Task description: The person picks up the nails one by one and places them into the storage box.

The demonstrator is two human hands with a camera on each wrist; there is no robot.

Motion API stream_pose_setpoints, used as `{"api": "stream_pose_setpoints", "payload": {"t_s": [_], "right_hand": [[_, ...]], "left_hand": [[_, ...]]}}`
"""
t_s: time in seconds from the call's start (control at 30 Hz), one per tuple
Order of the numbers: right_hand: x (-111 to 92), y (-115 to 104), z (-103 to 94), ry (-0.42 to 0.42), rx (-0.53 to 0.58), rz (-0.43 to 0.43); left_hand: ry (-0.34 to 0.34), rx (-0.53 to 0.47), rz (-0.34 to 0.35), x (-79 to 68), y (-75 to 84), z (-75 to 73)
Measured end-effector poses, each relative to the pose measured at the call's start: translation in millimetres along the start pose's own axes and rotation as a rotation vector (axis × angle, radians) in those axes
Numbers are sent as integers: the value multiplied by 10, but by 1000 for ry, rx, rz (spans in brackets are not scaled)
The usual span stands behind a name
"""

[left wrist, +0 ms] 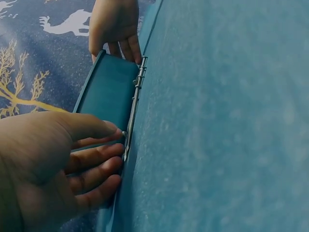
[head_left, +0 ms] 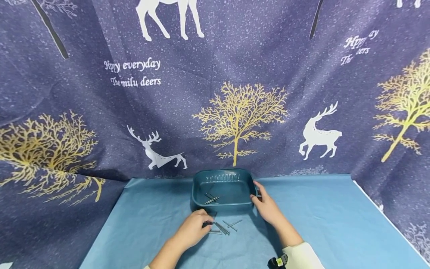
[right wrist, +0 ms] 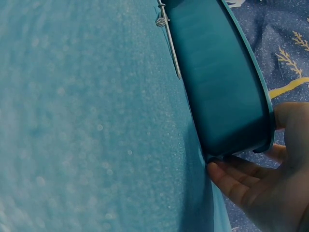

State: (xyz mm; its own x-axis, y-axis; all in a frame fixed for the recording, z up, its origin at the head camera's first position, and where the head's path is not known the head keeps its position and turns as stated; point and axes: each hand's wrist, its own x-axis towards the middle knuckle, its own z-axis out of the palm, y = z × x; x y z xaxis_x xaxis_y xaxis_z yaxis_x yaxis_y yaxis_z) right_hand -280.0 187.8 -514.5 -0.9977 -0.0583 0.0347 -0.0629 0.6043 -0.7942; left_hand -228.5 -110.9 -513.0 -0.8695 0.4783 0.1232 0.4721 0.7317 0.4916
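Note:
A deep teal rectangular dish (head_left: 221,207) stands on the blue cloth, with several metal nails (head_left: 212,200) lying inside at its left front. My right hand (head_left: 267,206) grips the dish's right end; in the right wrist view its thumb is at the rim and the other fingers (right wrist: 231,181) are low against the end wall. In front of the dish, more loose nails (head_left: 222,228) lie crossed and side by side. At their left edge my left hand (head_left: 194,228) pinches a nail (left wrist: 124,134) between thumb and forefinger, mostly hidden by the fingers, while the other fingers are loosely bent.
Blue cloth (head_left: 141,224) covers the table. Behind it hangs a dark blue curtain (head_left: 188,123) printed with deer and yellow trees, close to the dish's back side. A small black object (head_left: 277,261) is at the right sleeve.

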Motion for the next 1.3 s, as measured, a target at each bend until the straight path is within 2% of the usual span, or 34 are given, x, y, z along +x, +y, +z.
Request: {"api": "stream_pose_setpoints", "payload": {"t_s": [0.33, 0.5, 0.9, 1.07, 1.3], "right_hand": [[9, 13, 7, 7, -5, -7], [17, 11, 17, 12, 0, -3], [22, 15, 19, 10, -3, 1], [9, 11, 13, 10, -6, 2], [2, 1, 8, 13, -2, -1]], "left_hand": [[-33, 16, -26, 0, -7, -28], [3, 45, -30, 13, -14, 1], [171, 134, -17, 24, 3, 99], [180, 130, -40, 28, 15, 114], [186, 122, -35, 38, 5, 142]]}}
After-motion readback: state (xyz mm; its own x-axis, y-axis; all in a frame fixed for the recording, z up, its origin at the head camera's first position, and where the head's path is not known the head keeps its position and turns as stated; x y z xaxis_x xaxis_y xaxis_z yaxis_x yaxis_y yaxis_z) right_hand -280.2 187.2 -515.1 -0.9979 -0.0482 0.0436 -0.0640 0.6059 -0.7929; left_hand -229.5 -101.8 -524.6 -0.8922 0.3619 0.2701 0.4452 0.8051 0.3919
